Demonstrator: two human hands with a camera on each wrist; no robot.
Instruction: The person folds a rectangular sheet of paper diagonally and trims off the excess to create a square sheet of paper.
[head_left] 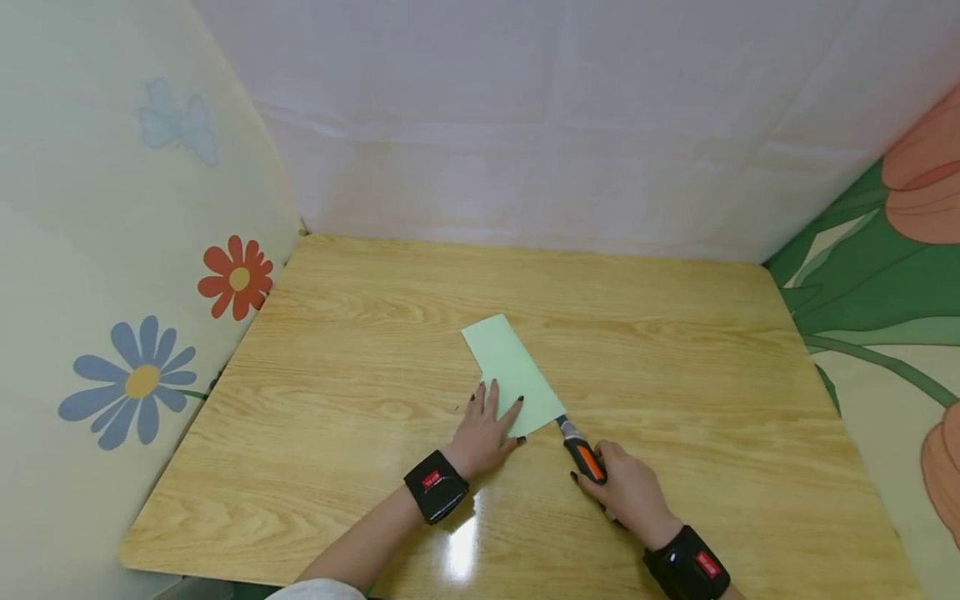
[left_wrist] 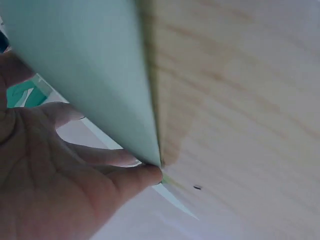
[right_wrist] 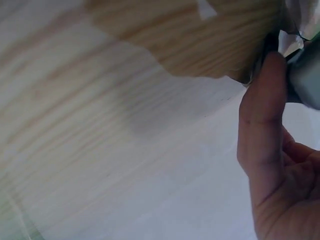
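A pale green sheet of paper lies at a slant near the middle of the wooden table. My left hand rests on its lower left part, fingers spread and fairly straight. In the left wrist view the paper stretches past those fingers. A utility knife with a black and orange handle is gripped in my right hand. Its front end is at the paper's lower right corner; whether the blade touches the paper I cannot tell. The right wrist view catches only part of the knife, beside the thumb.
The wooden table extends on all sides of the paper. A tiny dark speck lies on it left of my left hand. White cloth hangs behind the table, and flower-patterned panels stand at both sides.
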